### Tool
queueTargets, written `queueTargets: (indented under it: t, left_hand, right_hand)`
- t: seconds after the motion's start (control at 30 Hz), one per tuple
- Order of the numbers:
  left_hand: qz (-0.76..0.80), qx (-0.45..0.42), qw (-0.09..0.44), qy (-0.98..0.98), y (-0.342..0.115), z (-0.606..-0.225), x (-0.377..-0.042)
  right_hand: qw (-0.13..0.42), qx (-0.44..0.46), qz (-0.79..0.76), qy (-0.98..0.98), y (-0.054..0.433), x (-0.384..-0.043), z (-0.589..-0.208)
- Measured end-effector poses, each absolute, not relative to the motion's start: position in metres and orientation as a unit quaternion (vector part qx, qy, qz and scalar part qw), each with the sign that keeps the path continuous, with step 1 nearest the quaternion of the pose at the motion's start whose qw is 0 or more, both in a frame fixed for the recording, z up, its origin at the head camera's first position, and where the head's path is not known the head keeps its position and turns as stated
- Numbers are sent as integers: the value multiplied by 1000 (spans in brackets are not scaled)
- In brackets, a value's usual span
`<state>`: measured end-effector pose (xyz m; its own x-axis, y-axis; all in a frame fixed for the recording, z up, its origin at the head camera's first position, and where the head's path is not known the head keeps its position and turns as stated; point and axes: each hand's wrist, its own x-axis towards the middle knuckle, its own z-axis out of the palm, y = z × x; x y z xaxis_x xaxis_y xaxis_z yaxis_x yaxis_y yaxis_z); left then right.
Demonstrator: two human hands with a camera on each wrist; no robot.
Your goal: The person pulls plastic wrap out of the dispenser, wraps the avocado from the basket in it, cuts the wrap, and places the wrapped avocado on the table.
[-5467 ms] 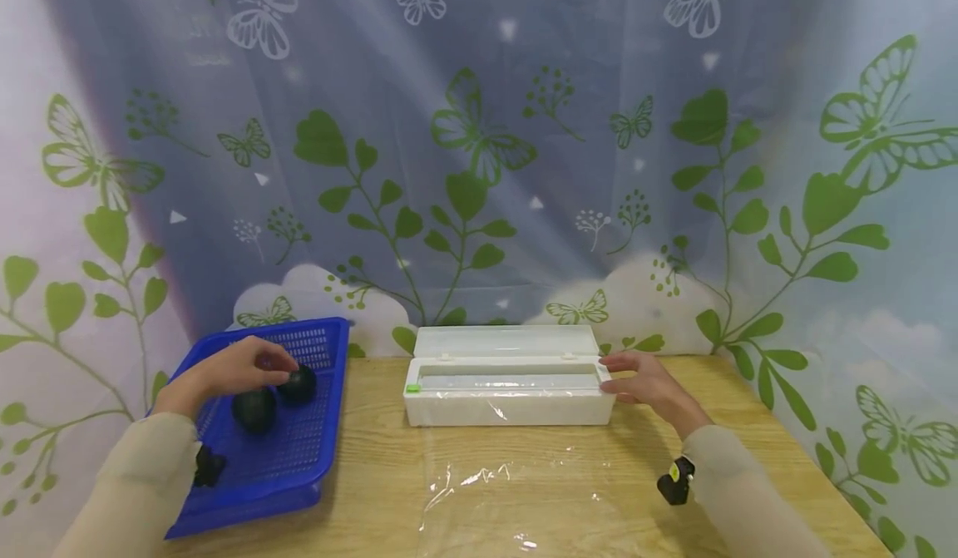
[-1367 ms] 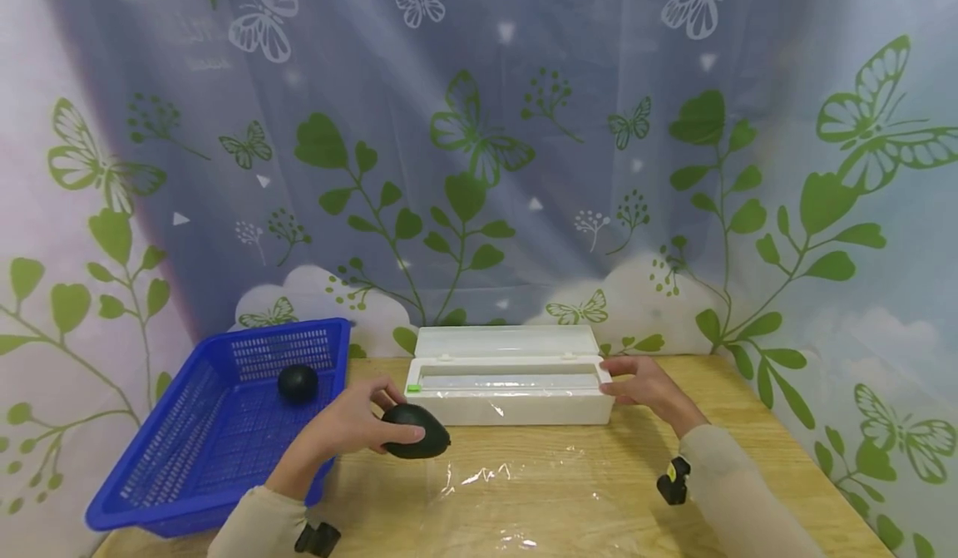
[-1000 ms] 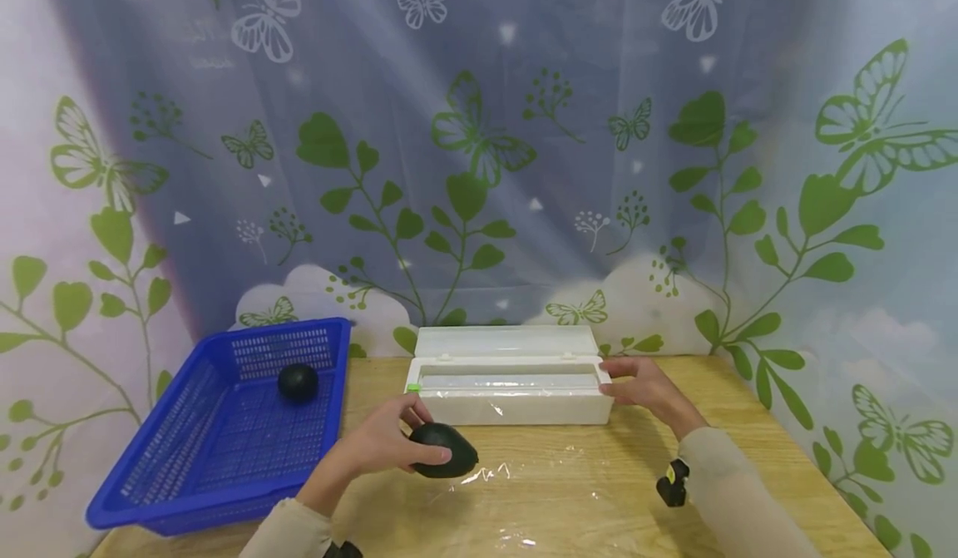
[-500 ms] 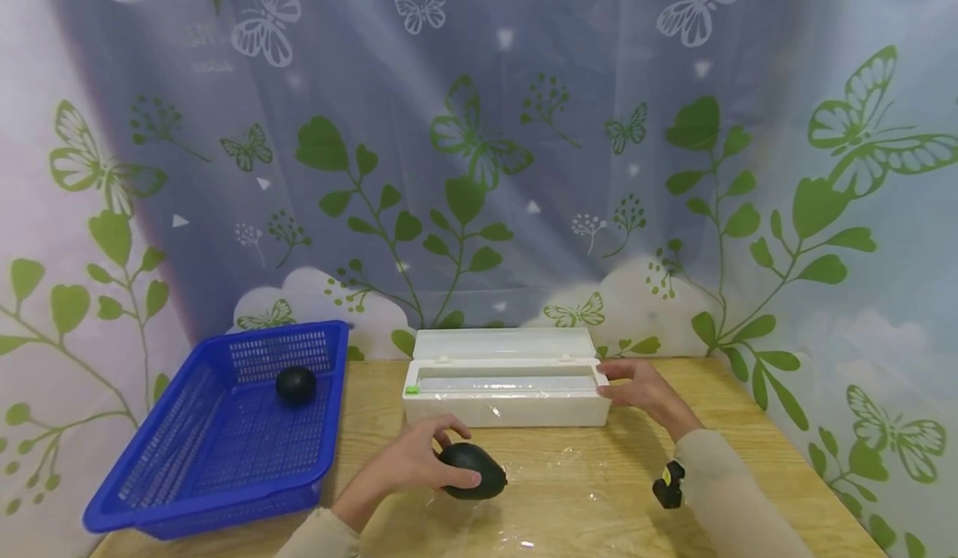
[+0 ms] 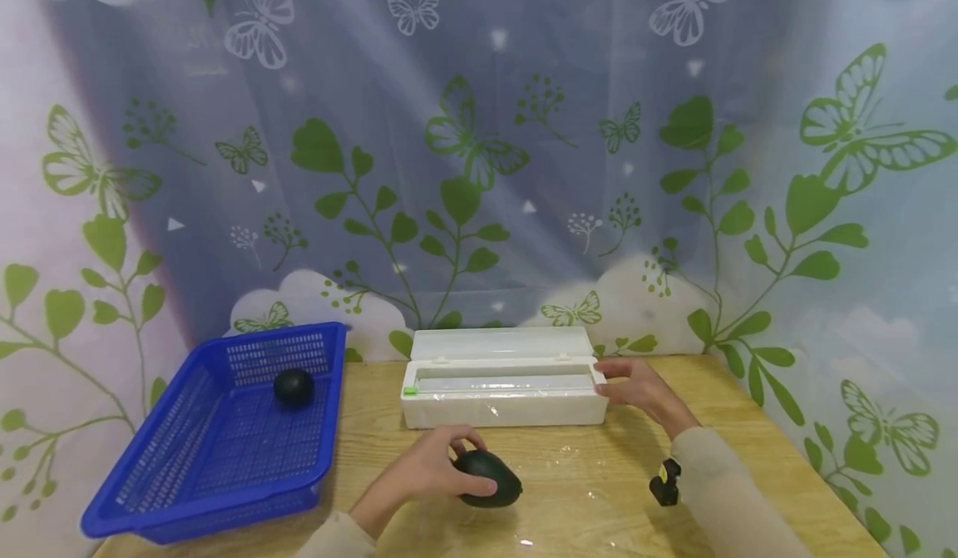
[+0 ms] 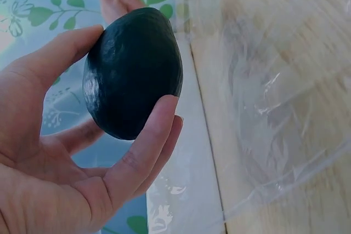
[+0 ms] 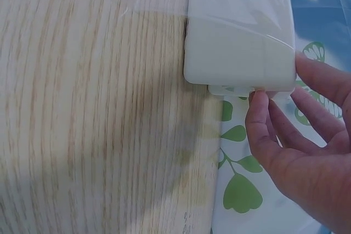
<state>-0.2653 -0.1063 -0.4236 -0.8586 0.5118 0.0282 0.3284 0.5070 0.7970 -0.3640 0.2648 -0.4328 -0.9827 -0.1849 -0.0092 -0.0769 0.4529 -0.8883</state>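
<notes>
My left hand (image 5: 437, 468) holds a dark green avocado (image 5: 490, 479) between thumb and fingers, over the clear cling film in front of the box. In the left wrist view the avocado (image 6: 134, 72) sits between the thumb and fingertips, its narrower end free. A white cling film dispenser box (image 5: 505, 412) stands with its lid (image 5: 501, 344) up at the back of the table and a film roll inside. My right hand (image 5: 636, 387) holds the right end of this box; in the right wrist view its fingertips touch the end of the box (image 7: 241, 47). Cling film (image 6: 274, 119) stretches forward from the box over the wood.
A blue plastic basket (image 5: 224, 518) stands at the left, with a second dark avocado (image 5: 294, 387) near its back right corner. Behind the wooden table (image 5: 778, 500) hangs a curtain (image 5: 352, 59) printed with leaves and butterflies.
My left hand has taken one avocado out of the basket and carried it rightward and toward me, over the film. My right hand stays on the box end.
</notes>
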Motion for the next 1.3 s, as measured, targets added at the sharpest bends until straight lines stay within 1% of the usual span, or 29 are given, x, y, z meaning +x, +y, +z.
queueTargets:
  t: [0.2,0.47,0.63,0.8,1.0,1.3]
  left_hand:
    - [440,240,106,859,-103,-429,-264]
    - [426,215,98,873,-94,-437,-262]
    - [414,201,105,881,-89,-441,-259]
    - [399,201,110,888,-85,-445,-257]
    - [386,209,104,892,-82,-446,-253]
    - [360,210,117,901,-79,-449,-252]
  right_hand:
    - [47,-78,-516,852,264,-365,-432]
    - [49,-70,-515,853,262,-364,-434]
    - [50,-64,-518,851,262,-363,-434]
    - [56,-71,-518,851,262,-362,-432]
    - [58,-68,-518,851,262,-362,-431]
    - [53,-57,-522,850,262,-364,-435]
